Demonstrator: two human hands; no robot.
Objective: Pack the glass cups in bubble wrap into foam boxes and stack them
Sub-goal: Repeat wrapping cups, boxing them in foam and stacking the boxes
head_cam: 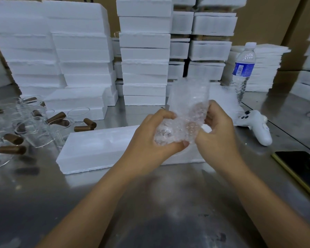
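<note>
I hold a piece of bubble wrap (188,104) with both hands, above the open foam box (97,151) that lies on the table (150,203). My left hand (150,133) is curled around the lower, bunched end of the wrap, and my right hand (217,129) pinches its side. The upper part stands up loose. I cannot tell clearly if a cup is inside. Bare glass cups (34,127) with brown handles stand at the left of the box. Behind it are stacks of closed foam boxes (143,56), and at the right a water bottle (243,68).
</note>
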